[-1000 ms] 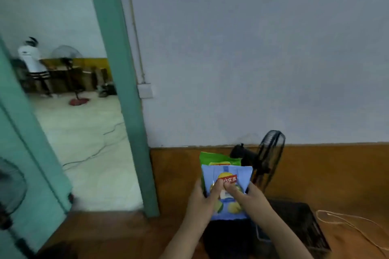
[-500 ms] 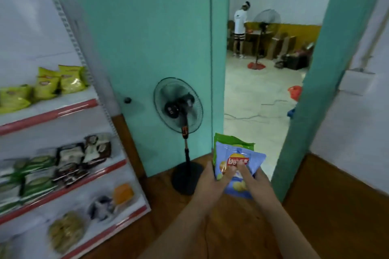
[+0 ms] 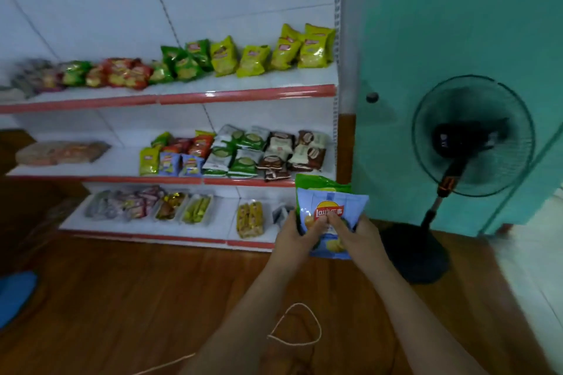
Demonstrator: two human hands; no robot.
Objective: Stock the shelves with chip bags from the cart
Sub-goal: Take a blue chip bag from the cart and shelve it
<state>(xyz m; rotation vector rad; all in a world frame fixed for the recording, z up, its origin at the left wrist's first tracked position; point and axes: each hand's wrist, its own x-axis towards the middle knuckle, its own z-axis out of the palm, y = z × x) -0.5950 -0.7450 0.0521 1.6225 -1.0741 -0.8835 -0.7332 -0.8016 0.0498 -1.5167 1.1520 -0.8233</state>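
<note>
I hold two chip bags upright in front of me: a light blue chip bag (image 3: 330, 207) in front and a green chip bag (image 3: 316, 182) behind it, only its top showing. My left hand (image 3: 297, 237) grips their left side, thumb on the blue front. My right hand (image 3: 355, 237) grips the right side, thumb on the front too. The bags hang before the right end of the white shelf unit (image 3: 243, 94), level with its lower tiers. Several chip bags (image 3: 253, 55) lie on the top tier, more on the middle tier (image 3: 170, 161). The cart is out of view.
A black standing fan (image 3: 472, 137) stands right of the shelves against a teal door (image 3: 441, 39). A loop of cord (image 3: 300, 326) lies on the wooden floor. Packaged snacks (image 3: 249, 218) fill the bottom tier. A blue object (image 3: 15, 295) sits at the far left.
My view has swung left from the doorway and fan to the shelves. Both hands keep the same hold on the two bags, now carried in front of the shelf's right end.
</note>
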